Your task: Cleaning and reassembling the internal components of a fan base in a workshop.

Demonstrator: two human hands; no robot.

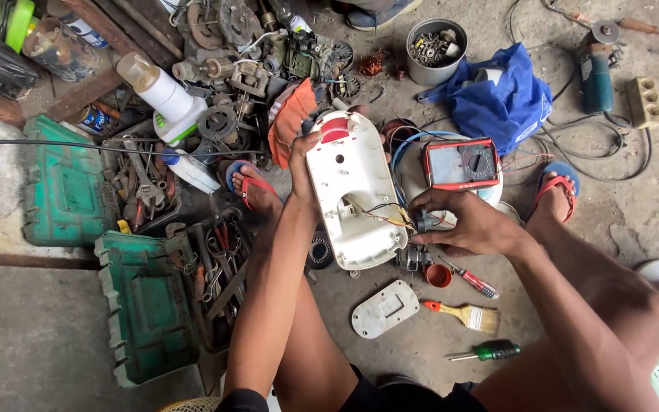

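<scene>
So we're squatting on the concrete floor with a white plastic appliance housing propped up between our feet. Our left hand is wrapped around its left edge near the red cap, holding it steady and tilted. Our right hand is pinched shut on a small part at the end of the thin wires that come out of the opening in the housing's lower half. Just behind that hand sits a red-framed multimeter, and a red-handled screwdriver, a small paintbrush and a green-handled screwdriver lie on the floor near our right leg. A loose white cover plate lies below the housing. To do this bit well, we'd say keep the left grip firm so the shell doesn't rock, and tug gently, since those wires look thin and easy to snap at the joints.
</scene>
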